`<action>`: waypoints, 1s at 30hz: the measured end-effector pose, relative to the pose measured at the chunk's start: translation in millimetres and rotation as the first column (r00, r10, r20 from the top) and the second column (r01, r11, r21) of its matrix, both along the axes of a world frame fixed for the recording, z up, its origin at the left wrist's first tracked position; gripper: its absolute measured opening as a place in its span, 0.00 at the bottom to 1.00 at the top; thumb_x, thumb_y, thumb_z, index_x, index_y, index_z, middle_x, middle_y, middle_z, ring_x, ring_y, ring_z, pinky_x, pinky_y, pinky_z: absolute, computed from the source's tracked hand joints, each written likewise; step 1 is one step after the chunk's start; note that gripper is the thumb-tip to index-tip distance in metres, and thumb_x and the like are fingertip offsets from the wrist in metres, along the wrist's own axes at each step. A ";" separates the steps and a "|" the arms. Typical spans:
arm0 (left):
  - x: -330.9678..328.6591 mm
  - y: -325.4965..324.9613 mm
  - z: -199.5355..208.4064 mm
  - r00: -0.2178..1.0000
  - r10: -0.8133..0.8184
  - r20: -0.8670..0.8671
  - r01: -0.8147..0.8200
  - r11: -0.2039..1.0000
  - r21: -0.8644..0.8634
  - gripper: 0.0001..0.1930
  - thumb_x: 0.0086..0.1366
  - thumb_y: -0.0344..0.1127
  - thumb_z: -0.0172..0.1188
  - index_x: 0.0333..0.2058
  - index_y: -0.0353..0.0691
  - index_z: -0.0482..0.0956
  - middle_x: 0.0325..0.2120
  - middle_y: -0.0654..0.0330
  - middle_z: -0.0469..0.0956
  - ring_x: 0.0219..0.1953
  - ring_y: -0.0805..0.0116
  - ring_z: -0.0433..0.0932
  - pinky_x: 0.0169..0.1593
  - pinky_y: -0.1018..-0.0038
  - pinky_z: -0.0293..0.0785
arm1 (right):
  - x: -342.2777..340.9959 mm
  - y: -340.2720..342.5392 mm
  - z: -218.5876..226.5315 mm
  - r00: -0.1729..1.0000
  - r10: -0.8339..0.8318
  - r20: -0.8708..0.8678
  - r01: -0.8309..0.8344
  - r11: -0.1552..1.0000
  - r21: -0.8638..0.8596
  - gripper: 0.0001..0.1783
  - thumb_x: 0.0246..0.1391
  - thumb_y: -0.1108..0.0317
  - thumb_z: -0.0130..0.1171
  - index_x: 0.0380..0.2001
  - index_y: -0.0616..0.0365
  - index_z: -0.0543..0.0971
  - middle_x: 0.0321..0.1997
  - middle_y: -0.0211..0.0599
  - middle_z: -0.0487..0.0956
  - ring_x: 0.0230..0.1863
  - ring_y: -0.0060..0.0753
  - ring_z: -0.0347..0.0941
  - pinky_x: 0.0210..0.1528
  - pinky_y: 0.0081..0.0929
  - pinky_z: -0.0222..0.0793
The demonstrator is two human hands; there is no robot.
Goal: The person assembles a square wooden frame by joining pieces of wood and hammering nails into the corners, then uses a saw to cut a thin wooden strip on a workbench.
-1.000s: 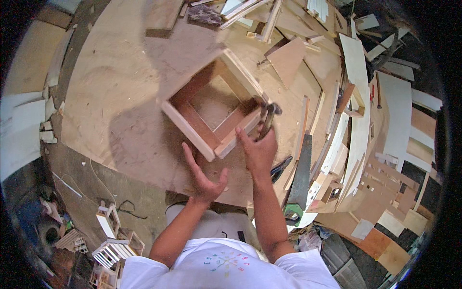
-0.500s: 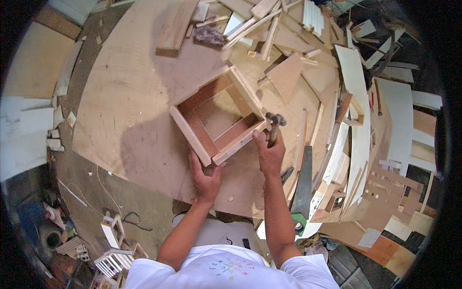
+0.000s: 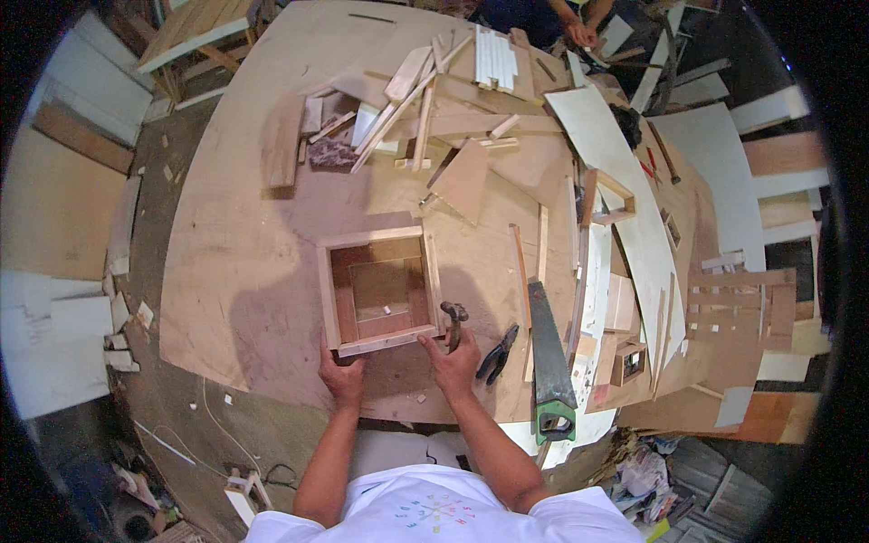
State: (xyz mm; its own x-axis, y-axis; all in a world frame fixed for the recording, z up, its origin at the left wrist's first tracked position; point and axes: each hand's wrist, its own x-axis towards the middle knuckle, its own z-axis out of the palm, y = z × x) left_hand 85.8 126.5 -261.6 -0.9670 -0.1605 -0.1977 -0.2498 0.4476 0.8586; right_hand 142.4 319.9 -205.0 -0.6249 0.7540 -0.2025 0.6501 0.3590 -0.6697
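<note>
A square wooden box frame (image 3: 385,343) with pale rims and brown inner walls sits on the plywood worktop (image 3: 272,312) in front of me. A small white bit (image 3: 386,310) shows inside it. My left hand (image 3: 342,376) grips the near left corner, its thumb at the side. At the near right corner is my right hand (image 3: 454,364), wrapped round a hammer (image 3: 454,313) whose head points up, while its thumb presses the frame's near rim. Dark-handled pliers (image 3: 497,356) lie to the right of that hand.
A green-handled handsaw (image 3: 552,353) lies right of the pliers. Wood offcuts (image 3: 412,100) and a triangular board (image 3: 463,181) are scattered farther back. Long white boards (image 3: 625,181) line the right side. Another person's hands (image 3: 582,29) work at the far right edge.
The frame has turned to sit nearly square to me and is lower, on the worktop. Both hands moved with it. My view has shifted, bringing in the other person's hands and the whole pliers.
</note>
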 end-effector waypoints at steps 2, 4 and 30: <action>-3.4 6.4 7.4 1.000 0.022 -0.002 -0.021 0.989 0.149 0.52 0.39 0.35 0.85 0.65 0.34 0.69 0.51 0.47 0.81 0.53 0.56 0.81 0.56 0.63 0.77 | 0.0 1.7 -4.8 1.000 -0.006 -0.018 0.007 0.999 0.040 0.29 0.41 0.49 0.82 0.31 0.62 0.78 0.25 0.34 0.74 0.27 0.33 0.70 0.34 0.36 0.69; -3.5 -3.7 7.6 1.000 0.021 -0.020 -0.017 0.983 0.184 0.51 0.40 0.36 0.85 0.64 0.33 0.69 0.51 0.46 0.82 0.53 0.53 0.82 0.55 0.63 0.78 | -5.4 -6.5 0.9 0.997 0.001 -0.073 0.001 1.000 0.031 0.28 0.42 0.50 0.81 0.30 0.62 0.78 0.25 0.36 0.75 0.27 0.37 0.71 0.34 0.37 0.69; 79.7 70.8 50.1 0.449 -0.790 -0.418 0.831 0.541 -0.129 0.16 0.61 0.24 0.65 0.48 0.41 0.83 0.44 0.53 0.85 0.46 0.56 0.84 0.50 0.63 0.80 | 106.7 47.1 15.4 0.989 -0.110 0.097 0.070 0.936 0.344 0.40 0.51 0.59 0.70 0.65 0.58 0.67 0.60 0.50 0.68 0.59 0.58 0.67 0.62 0.49 0.66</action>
State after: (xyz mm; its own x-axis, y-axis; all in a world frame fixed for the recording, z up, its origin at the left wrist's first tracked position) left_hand 165.5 197.3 -211.5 -0.6323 0.7344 0.2468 0.5413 0.1909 0.8189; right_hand 249.1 367.0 -189.6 -0.5389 0.8423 0.0094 0.7548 0.4878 -0.4386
